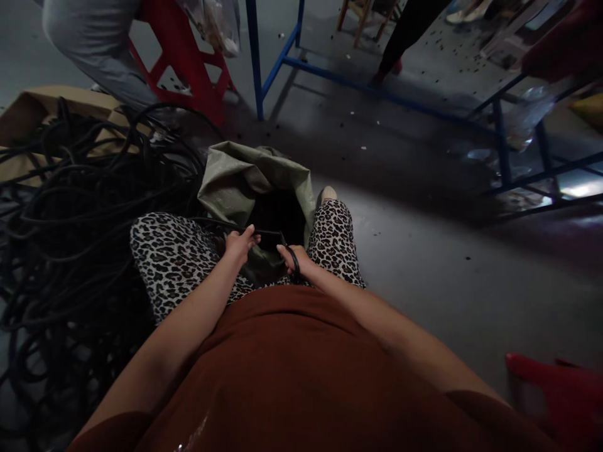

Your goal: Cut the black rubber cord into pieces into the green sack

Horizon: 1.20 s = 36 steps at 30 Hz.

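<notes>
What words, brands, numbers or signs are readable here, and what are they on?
None are readable. I make out no lettering on the green sack or the cardboard box; any marks on the black scissors would be too small to read.

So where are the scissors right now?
In the head view, the scissors are in the right hand, by the open green sack.

Scissors (294,260) partly hidden by right hand (304,260), sack (221,182) interior unclear
</notes>
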Motion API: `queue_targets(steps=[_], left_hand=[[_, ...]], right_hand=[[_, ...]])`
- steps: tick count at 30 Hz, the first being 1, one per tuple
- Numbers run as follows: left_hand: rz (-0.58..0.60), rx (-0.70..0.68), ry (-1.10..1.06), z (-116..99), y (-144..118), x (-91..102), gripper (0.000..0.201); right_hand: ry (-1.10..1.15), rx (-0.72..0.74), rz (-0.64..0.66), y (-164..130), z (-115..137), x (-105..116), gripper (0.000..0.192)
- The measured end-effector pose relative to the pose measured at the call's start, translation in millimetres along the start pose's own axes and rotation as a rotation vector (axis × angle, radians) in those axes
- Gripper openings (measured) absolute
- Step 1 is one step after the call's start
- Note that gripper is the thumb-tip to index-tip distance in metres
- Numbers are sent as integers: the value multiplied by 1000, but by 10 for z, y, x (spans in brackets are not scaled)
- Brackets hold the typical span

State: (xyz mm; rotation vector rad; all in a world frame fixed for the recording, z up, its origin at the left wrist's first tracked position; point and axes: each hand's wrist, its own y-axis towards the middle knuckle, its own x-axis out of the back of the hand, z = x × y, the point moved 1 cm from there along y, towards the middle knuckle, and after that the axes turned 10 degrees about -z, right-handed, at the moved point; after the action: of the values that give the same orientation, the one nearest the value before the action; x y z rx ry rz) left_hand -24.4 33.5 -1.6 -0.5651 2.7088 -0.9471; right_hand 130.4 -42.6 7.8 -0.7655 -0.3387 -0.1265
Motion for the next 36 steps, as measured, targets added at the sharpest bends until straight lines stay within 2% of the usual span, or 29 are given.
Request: queue_targets(steps=[3, 9, 12, 20, 36], left_hand=[[-7, -2, -20, 2, 15, 1, 24], [-14, 16, -33, -2, 7, -13, 27], [-8, 15, -22, 11, -3, -18, 28], [43, 32, 13, 64, -38, -13, 26], [27, 45, 32, 61, -120, -35, 28]], right_hand=[[38, -36, 7, -36, 15, 10, 43], [76, -69, 180, -113, 57, -9, 48], [74, -67, 219, -120, 65, -23, 48], [116, -108, 189, -84, 57, -54, 50], [124, -109, 149, -67, 71, -47, 50]])
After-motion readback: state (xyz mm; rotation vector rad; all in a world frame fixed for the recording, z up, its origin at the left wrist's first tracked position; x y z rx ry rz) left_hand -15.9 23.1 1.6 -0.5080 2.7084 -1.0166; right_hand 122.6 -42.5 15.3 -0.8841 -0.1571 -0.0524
